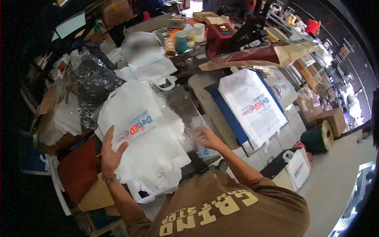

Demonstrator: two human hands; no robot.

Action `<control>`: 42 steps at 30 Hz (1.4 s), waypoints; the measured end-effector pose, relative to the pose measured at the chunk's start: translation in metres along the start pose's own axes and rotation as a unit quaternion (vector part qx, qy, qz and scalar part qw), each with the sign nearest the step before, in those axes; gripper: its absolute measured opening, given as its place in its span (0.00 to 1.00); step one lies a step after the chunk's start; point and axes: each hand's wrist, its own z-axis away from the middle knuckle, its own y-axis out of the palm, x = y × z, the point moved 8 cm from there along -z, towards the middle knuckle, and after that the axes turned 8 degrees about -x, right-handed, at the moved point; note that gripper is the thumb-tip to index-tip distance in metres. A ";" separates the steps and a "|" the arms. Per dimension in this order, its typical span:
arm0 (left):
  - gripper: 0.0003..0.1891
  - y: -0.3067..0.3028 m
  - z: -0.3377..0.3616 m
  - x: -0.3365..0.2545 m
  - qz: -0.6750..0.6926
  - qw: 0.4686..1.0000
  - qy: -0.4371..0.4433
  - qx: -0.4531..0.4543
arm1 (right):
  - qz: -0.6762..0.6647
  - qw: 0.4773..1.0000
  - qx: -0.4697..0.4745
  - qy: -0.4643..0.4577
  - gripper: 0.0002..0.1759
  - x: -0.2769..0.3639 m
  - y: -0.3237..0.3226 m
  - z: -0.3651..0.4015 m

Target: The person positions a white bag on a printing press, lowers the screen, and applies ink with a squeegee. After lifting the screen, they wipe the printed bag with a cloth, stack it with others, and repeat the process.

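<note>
My left hand (112, 152) rests at the left edge of a stack of white printed bags (152, 118), thumb and fingers apart, holding nothing. Just off the stack's right side is my right hand (205, 138), its fingers partly curled near a clear plastic sheet (203, 152); whether it pinches anything is too unclear to make out. Further right, another white printed bag (248, 102) lies flat over a blue pad (225, 112). The bags carry blue and red lettering.
Black plastic wrap (92, 79) is heaped at the left. Jars (181, 41) and a red machine (220, 37) stand at the back. A green spool (316, 139) and a cardboard box (333, 120) are at the right. A person in red (313, 27) is far off.
</note>
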 end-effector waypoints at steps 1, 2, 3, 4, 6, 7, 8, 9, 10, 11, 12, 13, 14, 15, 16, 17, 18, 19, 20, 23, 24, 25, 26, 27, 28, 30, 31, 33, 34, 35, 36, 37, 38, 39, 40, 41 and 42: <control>0.43 0.011 0.004 -0.027 -0.076 0.991 0.109 -0.028 | 0.005 1.000 -0.005 0.003 0.31 -0.007 -0.011 0.011; 0.41 0.031 0.008 -0.052 -0.087 0.990 0.104 -0.048 | 0.027 0.998 -0.030 -0.043 0.27 -0.006 -0.024 0.019; 0.44 0.054 0.009 -0.060 -0.091 0.986 0.128 -0.050 | 0.047 0.993 -0.055 -0.089 0.23 -0.004 -0.039 0.027; 0.45 0.074 0.009 -0.062 -0.134 0.979 0.140 -0.065 | 0.075 0.985 -0.095 -0.123 0.21 0.012 -0.061 0.037; 0.47 0.117 0.004 -0.047 -0.167 0.970 0.163 -0.070 | 0.154 0.964 -0.171 -0.133 0.21 0.003 -0.107 0.040; 0.48 0.138 0.000 -0.021 -0.218 0.964 0.141 -0.061 | 0.229 0.933 -0.238 -0.145 0.21 0.002 -0.133 0.042; 0.49 0.152 -0.001 -0.006 -0.269 0.954 0.120 -0.050 | 0.252 0.914 -0.289 -0.134 0.21 0.000 -0.157 0.043; 0.49 0.161 0.001 -0.010 -0.262 0.955 0.133 -0.043 | 0.274 0.892 -0.338 -0.123 0.21 -0.001 -0.181 0.043; 0.49 0.166 0.001 -0.007 -0.283 0.953 0.098 -0.034 | 0.302 0.878 -0.345 -0.135 0.29 -0.007 -0.200 0.040; 0.48 0.168 0.003 -0.002 -0.306 0.950 0.062 -0.025 | 0.305 0.874 -0.355 -0.129 0.29 -0.015 -0.213 0.037; 0.49 0.167 0.004 -0.002 -0.302 0.951 0.059 -0.027 | 0.401 0.823 -0.386 -0.112 0.34 -0.020 -0.224 0.036; 0.49 0.169 0.004 0.000 -0.298 0.952 0.067 -0.027 | 0.492 0.762 -0.411 -0.095 0.38 -0.028 -0.233 0.033; 0.49 0.170 0.003 0.003 -0.303 0.950 0.068 -0.026 | 0.501 0.776 -0.380 -0.052 0.45 -0.062 -0.238 0.023; 0.49 0.169 0.002 0.006 -0.308 0.949 0.066 -0.029 | 0.513 0.788 -0.342 0.016 0.46 -0.076 -0.235 0.025; 0.49 0.169 0.002 0.007 -0.311 0.948 0.060 -0.030 | 0.499 0.798 -0.336 0.037 0.46 -0.081 -0.234 0.025; 0.49 0.167 0.002 0.004 -0.309 0.948 0.058 -0.042 | 0.485 0.809 -0.327 0.055 0.46 -0.083 -0.233 0.023; 0.49 0.167 0.003 0.003 -0.304 0.950 0.055 -0.037 | 0.486 0.809 -0.328 0.042 0.46 -0.080 -0.230 0.023; 0.50 0.167 0.004 0.001 -0.298 0.952 0.052 -0.033 | 0.483 0.810 -0.330 0.051 0.46 -0.082 -0.231 0.023; 0.50 0.164 0.004 -0.003 -0.297 0.953 0.048 -0.043 | 0.479 0.811 -0.331 0.060 0.45 -0.083 -0.232 0.024; 0.50 0.164 0.005 -0.003 -0.289 0.956 0.035 -0.037 | 0.480 0.810 -0.330 0.060 0.45 -0.084 -0.232 0.023; 0.50 0.165 0.005 -0.002 -0.287 0.956 0.038 -0.039 | 0.486 0.806 -0.332 0.057 0.45 -0.084 -0.232 0.022; 0.50 0.165 0.004 -0.005 -0.284 0.957 0.043 -0.041 | 0.487 0.805 -0.334 0.053 0.45 -0.083 -0.232 0.021; 0.50 0.164 0.004 -0.008 -0.282 0.958 0.045 -0.043 | 0.493 0.802 -0.332 0.053 0.45 -0.083 -0.231 0.021; 0.51 0.163 0.005 -0.010 -0.285 0.957 0.043 -0.035 | 0.500 0.799 -0.330 0.054 0.45 -0.083 -0.232 0.023; 0.51 0.163 0.006 -0.013 -0.288 0.956 0.041 -0.025 | 0.501 0.799 -0.329 0.052 0.45 -0.083 -0.232 0.023; 0.51 0.165 0.006 -0.010 -0.291 0.956 0.040 -0.024 | 0.501 0.799 -0.327 0.059 0.46 -0.085 -0.231 0.022; 0.50 0.165 0.007 -0.008 -0.297 0.954 0.034 -0.024 | 0.500 0.802 -0.321 0.064 0.46 -0.088 -0.232 0.022; 0.51 0.164 0.006 -0.009 -0.285 0.958 0.030 -0.021 | 0.505 0.803 -0.310 0.065 0.48 -0.092 -0.232 0.021; 0.51 0.163 0.005 -0.008 -0.278 0.960 0.022 -0.020 | 0.503 0.805 -0.307 0.068 0.48 -0.095 -0.232 0.020; 0.51 0.163 0.004 -0.006 -0.276 0.961 0.025 -0.021 | 0.501 0.808 -0.304 0.069 0.48 -0.097 -0.233 0.019; 0.51 0.164 0.003 -0.002 -0.281 0.959 0.017 -0.012 | 0.502 0.806 -0.307 0.069 0.48 -0.099 -0.235 0.017; 0.51 0.164 0.002 0.001 -0.288 0.958 0.009 -0.003 | 0.485 0.814 -0.311 0.067 0.48 -0.101 -0.235 0.016; 0.51 0.162 0.000 0.001 -0.289 0.957 0.010 -0.004 | 0.467 0.824 -0.315 0.064 0.48 -0.104 -0.236 0.017; 0.51 0.161 -0.002 0.001 -0.283 0.959 0.015 0.006 | 0.464 0.825 -0.316 0.064 0.48 -0.107 -0.238 0.017; 0.51 0.158 -0.004 0.000 -0.279 0.960 0.020 0.016 | 0.451 0.834 -0.311 0.065 0.48 -0.110 -0.240 0.016; 0.51 0.155 -0.008 0.000 -0.285 0.958 0.023 0.014 | 0.437 0.843 -0.306 0.065 0.49 -0.116 -0.241 0.015; 0.50 0.151 -0.013 0.001 -0.291 0.956 0.023 0.010 | 0.406 0.858 -0.310 0.058 0.51 -0.122 -0.245 0.014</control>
